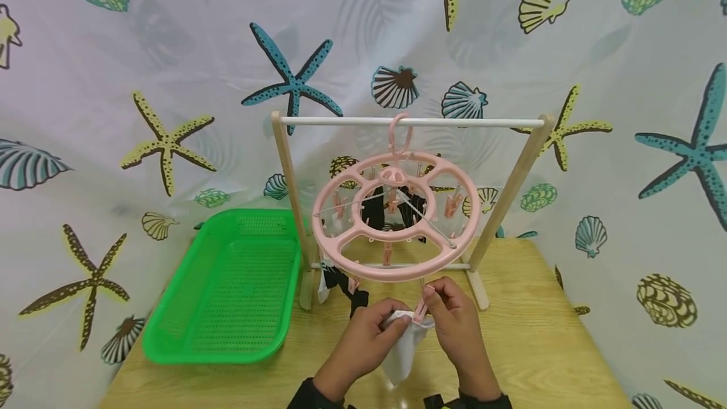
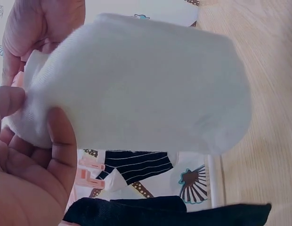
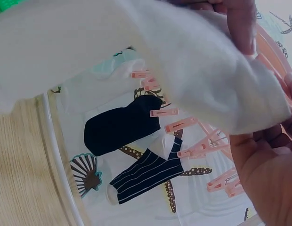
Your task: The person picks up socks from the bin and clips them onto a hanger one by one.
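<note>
My left hand [image 1: 366,341] pinches the cuff of a white sock [image 1: 401,353], which hangs toe down in front of the pink round hanger [image 1: 409,272]. With thumb and fingers my right hand [image 1: 459,327] holds a pink clothespin [image 1: 421,312] at the sock's cuff, below the front of the ring. In the left wrist view the white sock [image 2: 146,89] fills much of the picture. Behind it in the right wrist view hang a black sock [image 3: 122,125] and a dark striped sock [image 3: 148,174] from pink clips.
The hanger hooks over the white bar [image 1: 329,121] of a wooden-legged stand. To its left lies a green basket [image 1: 218,357] on the wooden table [image 1: 539,346]. More dark socks [image 1: 341,283] hang at the ring's left side. A sea-patterned curtain [image 1: 199,68] stands behind.
</note>
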Demonstrator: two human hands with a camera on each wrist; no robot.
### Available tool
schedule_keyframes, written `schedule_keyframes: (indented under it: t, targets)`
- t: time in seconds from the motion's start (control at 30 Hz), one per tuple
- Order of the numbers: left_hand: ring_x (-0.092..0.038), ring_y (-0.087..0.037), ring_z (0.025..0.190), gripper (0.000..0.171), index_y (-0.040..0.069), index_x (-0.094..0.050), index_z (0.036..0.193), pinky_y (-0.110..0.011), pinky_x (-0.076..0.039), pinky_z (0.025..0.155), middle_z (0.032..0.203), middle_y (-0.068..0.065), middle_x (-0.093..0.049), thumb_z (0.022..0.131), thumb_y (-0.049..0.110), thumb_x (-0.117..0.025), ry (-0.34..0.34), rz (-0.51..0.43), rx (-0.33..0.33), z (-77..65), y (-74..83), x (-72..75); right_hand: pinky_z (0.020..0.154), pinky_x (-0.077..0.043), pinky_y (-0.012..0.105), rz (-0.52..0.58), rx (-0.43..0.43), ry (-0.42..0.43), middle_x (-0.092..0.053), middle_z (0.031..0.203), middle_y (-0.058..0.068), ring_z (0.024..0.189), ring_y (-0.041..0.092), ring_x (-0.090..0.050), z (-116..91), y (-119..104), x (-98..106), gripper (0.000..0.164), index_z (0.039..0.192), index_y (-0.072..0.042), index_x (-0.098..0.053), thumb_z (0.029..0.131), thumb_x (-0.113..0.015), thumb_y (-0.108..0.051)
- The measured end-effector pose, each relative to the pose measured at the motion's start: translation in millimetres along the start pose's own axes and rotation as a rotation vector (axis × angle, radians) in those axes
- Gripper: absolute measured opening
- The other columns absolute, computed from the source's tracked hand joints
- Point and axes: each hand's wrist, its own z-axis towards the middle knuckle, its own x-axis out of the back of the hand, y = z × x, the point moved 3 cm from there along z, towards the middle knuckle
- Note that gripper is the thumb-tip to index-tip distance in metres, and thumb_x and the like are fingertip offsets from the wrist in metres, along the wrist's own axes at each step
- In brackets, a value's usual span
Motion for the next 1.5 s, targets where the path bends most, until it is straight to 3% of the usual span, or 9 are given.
schedule_keyframes:
  t: [0.27, 0.4, 0.63, 0.77, 0.93, 1.03, 1.2, 1.33, 1.5]
  targets:
    - [-0.059, -0.004, 0.06, 0.023, 0.01, -0.068, 0.104, -0.023, -0.047, 0.053, 0.069, 0.004, -0.067, 0.098, 0.032, -0.064, 0.071, 0.019, 0.056, 4.6, 3.1, -0.3, 0.057, -0.047, 0.026, -0.024, 0.013, 0.022, -0.057, 0.073, 0.003, 0.066, 0.011, -0.056, 0, -1, -1, 0.01, 0.089, 0.002, -0.06, 0.098, -0.056, 0.005]
    - [-0.064, -0.007, 0.066, 0.026, 0.011, -0.068, 0.105, -0.027, -0.051, 0.058, 0.076, 0.001, -0.07, 0.1, 0.035, -0.061, 0.057, -0.017, 0.071, 2.2, 5.7, -0.4, 0.058, -0.046, 0.027, -0.003, -0.001, -0.001, -0.057, 0.074, 0.003, 0.067, 0.013, -0.056, -1, 0, -2, 0.01, 0.09, 0.001, -0.06, 0.098, -0.055, 0.005]
    - [-0.066, -0.009, 0.068, 0.018, 0.013, -0.068, 0.106, -0.025, -0.051, 0.058, 0.08, -0.003, -0.073, 0.1, 0.029, -0.061, 0.059, -0.048, 0.027, -0.6, 5.3, -0.4, 0.061, -0.048, 0.025, 0.034, 0.053, -0.072, -0.058, 0.086, 0.004, 0.072, 0.012, -0.058, -2, 1, -2, 0.013, 0.103, 0.004, -0.063, 0.095, -0.056, 0.011]
    - [-0.07, -0.014, 0.081, 0.018, 0.013, -0.067, 0.111, -0.025, -0.054, 0.063, 0.093, -0.005, -0.075, 0.1, 0.026, -0.062, 0.065, -0.097, 0.023, -1.9, 4.4, -1.4, 0.062, -0.049, 0.025, 0.011, 0.057, -0.062, -0.058, 0.089, 0.006, 0.072, 0.013, -0.058, -1, 0, -1, 0.018, 0.109, 0.004, -0.065, 0.093, -0.06, 0.01]
    - [-0.064, -0.022, 0.109, 0.022, 0.013, -0.066, 0.119, -0.027, -0.054, 0.069, 0.119, -0.004, -0.068, 0.099, 0.024, -0.063, 0.128, -0.088, 0.102, -8.5, -3.9, 2.1, 0.065, -0.054, 0.026, -0.07, -0.039, -0.017, -0.059, 0.092, 0.005, 0.077, 0.012, -0.062, 2, 3, 3, 0.021, 0.114, 0.002, -0.067, 0.094, -0.064, 0.003]
    - [-0.058, -0.026, 0.117, 0.024, 0.013, -0.066, 0.119, -0.028, -0.053, 0.07, 0.123, -0.003, -0.065, 0.099, 0.024, -0.064, 0.175, -0.071, 0.161, -16.6, -9.1, 6.5, 0.067, -0.055, 0.025, -0.152, -0.071, 0.023, -0.06, 0.095, 0.005, 0.081, 0.009, -0.062, 5, 3, 7, 0.024, 0.117, 0.003, -0.066, 0.093, -0.066, 0.001]
    - [-0.058, -0.026, 0.116, 0.022, 0.012, -0.067, 0.115, -0.028, -0.054, 0.075, 0.117, -0.002, -0.067, 0.098, 0.025, -0.065, 0.201, -0.074, 0.207, -30.0, -15.0, 10.2, 0.069, -0.051, 0.021, -0.263, -0.063, 0.07, -0.061, 0.098, 0.01, 0.085, 0.007, -0.06, 13, -1, 15, 0.034, 0.126, 0.004, -0.063, 0.093, -0.066, 0.001]
    - [-0.059, -0.027, 0.115, 0.024, 0.011, -0.067, 0.117, -0.028, -0.054, 0.075, 0.117, -0.004, -0.066, 0.098, 0.026, -0.065, 0.193, -0.084, 0.228, -38.4, -18.0, 10.1, 0.077, -0.049, 0.016, -0.221, -0.075, 0.135, -0.063, 0.106, 0.011, 0.094, 0.008, -0.06, 15, -2, 23, 0.042, 0.136, 0.0, -0.058, 0.095, -0.067, -0.004]
    - [-0.058, -0.024, 0.118, 0.025, 0.014, -0.067, 0.117, -0.03, -0.054, 0.079, 0.123, -0.004, -0.065, 0.099, 0.031, -0.063, 0.209, 0.0, 0.207, -47.5, -15.3, 12.1, 0.088, -0.046, 0.013, -0.232, -0.047, 0.236, -0.065, 0.121, 0.012, 0.109, 0.009, -0.059, 7, -1, 30, 0.039, 0.136, -0.001, -0.058, 0.097, -0.063, -0.005]
